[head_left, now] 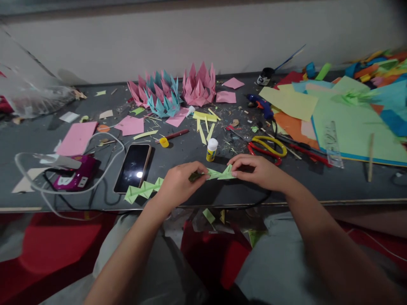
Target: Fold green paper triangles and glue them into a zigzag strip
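Pinching a light-green folded paper chain of pointed triangular units (219,173), left hand (178,184) and right hand (259,170) each grip one end above the grey surface (318,182); no writing is legible.

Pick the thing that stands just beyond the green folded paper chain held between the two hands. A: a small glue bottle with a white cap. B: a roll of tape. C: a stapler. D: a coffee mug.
A: a small glue bottle with a white cap stands upright on the table just behind the green folded paper chain, which the left hand and right hand pinch.
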### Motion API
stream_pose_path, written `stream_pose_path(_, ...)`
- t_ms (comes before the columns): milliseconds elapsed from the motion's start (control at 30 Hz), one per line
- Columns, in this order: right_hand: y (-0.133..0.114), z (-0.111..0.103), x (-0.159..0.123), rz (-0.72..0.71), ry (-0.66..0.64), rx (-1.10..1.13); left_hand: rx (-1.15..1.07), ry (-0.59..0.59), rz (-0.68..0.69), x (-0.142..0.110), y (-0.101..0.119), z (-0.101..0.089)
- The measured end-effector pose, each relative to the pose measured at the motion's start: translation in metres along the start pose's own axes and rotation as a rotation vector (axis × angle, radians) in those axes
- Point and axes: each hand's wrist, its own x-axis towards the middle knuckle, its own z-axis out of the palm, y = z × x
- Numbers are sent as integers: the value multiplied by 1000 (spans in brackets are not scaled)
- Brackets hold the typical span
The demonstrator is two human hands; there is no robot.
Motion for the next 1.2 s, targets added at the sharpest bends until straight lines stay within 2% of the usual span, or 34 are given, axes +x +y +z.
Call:
stream_pose_path(133, -1, 2, 0, -36, 9, 19, 4, -13, -5, 1, 1, 1)
stream_pose_path(300, 0, 3, -1, -58, 23, 3, -9, 36, -35, 2, 0, 0)
stream_pose_path(633, -1, 7, -1, -39, 113, -21, -32, -11, -37, 2, 1, 2)
stream_pose_path(1033, -6, 18, 2, -9, 146, 6, 6, -27, -16, 2, -1, 5)
stream_pose_path(1200, -7, 22, 3, 24, 155, 27, 5, -80, -7, 3, 0, 4)
